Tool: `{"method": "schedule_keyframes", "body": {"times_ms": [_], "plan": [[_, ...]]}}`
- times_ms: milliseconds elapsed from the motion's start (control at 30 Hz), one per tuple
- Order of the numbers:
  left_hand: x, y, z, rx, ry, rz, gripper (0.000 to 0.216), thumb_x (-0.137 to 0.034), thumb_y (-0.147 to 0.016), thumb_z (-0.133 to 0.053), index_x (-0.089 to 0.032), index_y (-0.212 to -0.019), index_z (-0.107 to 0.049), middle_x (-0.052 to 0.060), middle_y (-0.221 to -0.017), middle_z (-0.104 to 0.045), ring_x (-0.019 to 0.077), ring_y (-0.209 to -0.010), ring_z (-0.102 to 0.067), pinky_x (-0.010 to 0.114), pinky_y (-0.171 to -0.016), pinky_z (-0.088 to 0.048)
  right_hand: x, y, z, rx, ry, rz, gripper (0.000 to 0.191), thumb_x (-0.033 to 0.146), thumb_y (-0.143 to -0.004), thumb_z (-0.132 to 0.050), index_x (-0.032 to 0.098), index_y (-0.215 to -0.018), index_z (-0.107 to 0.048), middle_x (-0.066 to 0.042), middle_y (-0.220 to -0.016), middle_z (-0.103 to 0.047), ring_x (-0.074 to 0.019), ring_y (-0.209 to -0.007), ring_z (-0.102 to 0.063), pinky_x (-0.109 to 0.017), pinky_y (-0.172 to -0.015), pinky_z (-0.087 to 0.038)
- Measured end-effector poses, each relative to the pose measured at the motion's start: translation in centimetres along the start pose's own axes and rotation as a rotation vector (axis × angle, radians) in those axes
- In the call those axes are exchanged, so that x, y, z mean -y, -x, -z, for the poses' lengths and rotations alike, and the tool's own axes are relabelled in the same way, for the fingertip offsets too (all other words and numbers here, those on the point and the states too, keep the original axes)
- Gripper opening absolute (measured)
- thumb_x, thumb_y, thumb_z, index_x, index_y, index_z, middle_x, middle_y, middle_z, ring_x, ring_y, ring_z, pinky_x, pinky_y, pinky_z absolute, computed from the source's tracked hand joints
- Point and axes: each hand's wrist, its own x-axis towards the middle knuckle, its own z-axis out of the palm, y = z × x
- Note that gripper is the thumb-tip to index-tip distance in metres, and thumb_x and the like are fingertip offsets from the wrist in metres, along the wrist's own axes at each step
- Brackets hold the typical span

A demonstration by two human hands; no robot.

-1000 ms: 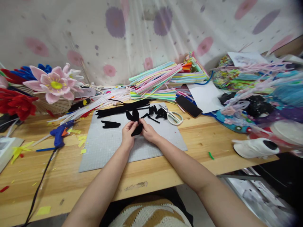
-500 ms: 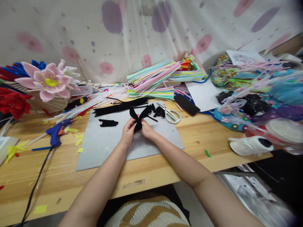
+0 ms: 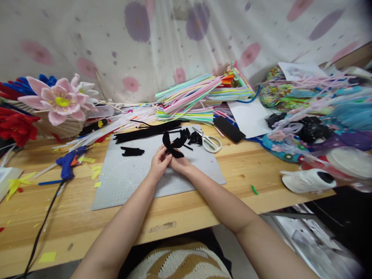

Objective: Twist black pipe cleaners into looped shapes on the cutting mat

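Over a grey cutting mat [image 3: 124, 182] my left hand [image 3: 158, 164] and my right hand [image 3: 180, 164] meet, both pinched on a small black pipe-cleaner shape [image 3: 173, 145] with several looped petals sticking up and out. Straight black pipe cleaners [image 3: 145, 133] lie in a bundle along the mat's far edge. A short black piece [image 3: 132, 151] lies on the mat to the left. More black loops [image 3: 190, 136] sit just beyond my hands, beside white-handled scissors [image 3: 209, 142].
A blue glue gun [image 3: 68, 164] with a black cord lies left of the mat. A pink pipe-cleaner flower [image 3: 59, 100] and red blooms stand far left. Stacks of pastel pipe cleaners [image 3: 197, 99], a black phone [image 3: 229, 129] and craft clutter fill the back and right of the wooden table [image 3: 255, 174].
The black shape has been turned between my fingers: its loops pointed up and down before and now splay up and to the right. My hands stayed over the mat.
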Motion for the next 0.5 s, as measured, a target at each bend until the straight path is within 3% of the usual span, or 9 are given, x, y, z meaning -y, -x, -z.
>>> {"method": "schedule_keyframes", "body": {"times_ms": [133, 267, 400, 500], "plan": [[0.1, 0.1, -0.1, 0.001, -0.012, -0.011, 0.037, -0.038, -0.077, -0.059, -0.022, -0.11, -0.064, 0.01, -0.122, -0.058, 0.0247, -0.119, -0.048, 0.043, -0.105, -0.031, 0.2, 0.2, -0.3, -0.03, 0.087, -0.024, 0.025, 0.017, -0.08, -0.046, 0.019, -0.099, -0.061, -0.009, -0.105, -0.066, -0.0211, -0.091, -0.061, -0.034, -0.082, -0.048], [0.5, 0.0, -0.6, -0.09, -0.081, -0.002, 0.033, -0.038, -0.081, -0.054, -0.021, -0.108, -0.063, 0.01, -0.118, -0.059, 0.0228, -0.113, -0.051, 0.042, -0.102, -0.034, 0.9, 0.4, 0.1, -0.066, 0.177, -0.074, 0.027, 0.018, -0.083, -0.038, 0.017, -0.093, -0.062, -0.011, -0.099, -0.066, -0.0233, -0.09, -0.061, -0.036, -0.079, -0.048], [0.8, -0.3, -0.6, -0.16, -0.109, 0.001, 0.03, -0.037, -0.081, -0.054, -0.021, -0.105, -0.063, 0.009, -0.114, -0.059, 0.0215, -0.112, -0.051, 0.041, -0.102, -0.034, 0.8, 0.5, 0.7, -0.07, 0.237, 0.098, 0.025, 0.017, -0.074, -0.048, 0.017, -0.095, -0.062, -0.011, -0.099, -0.064, -0.0251, -0.095, -0.057, -0.039, -0.084, -0.045], [0.7, -0.4, 0.0, -0.181, -0.109, -0.018, 0.029, -0.038, -0.081, -0.055, -0.022, -0.104, -0.064, 0.008, -0.112, -0.058, 0.0211, -0.112, -0.05, 0.04, -0.101, -0.034, 0.0, 0.4, 1.4, -0.075, 0.11, 0.24, 0.042, 0.017, -0.063, -0.058, 0.017, -0.105, -0.056, -0.01, -0.107, -0.059, -0.025, -0.105, -0.05, -0.04, -0.092, -0.04]]}}
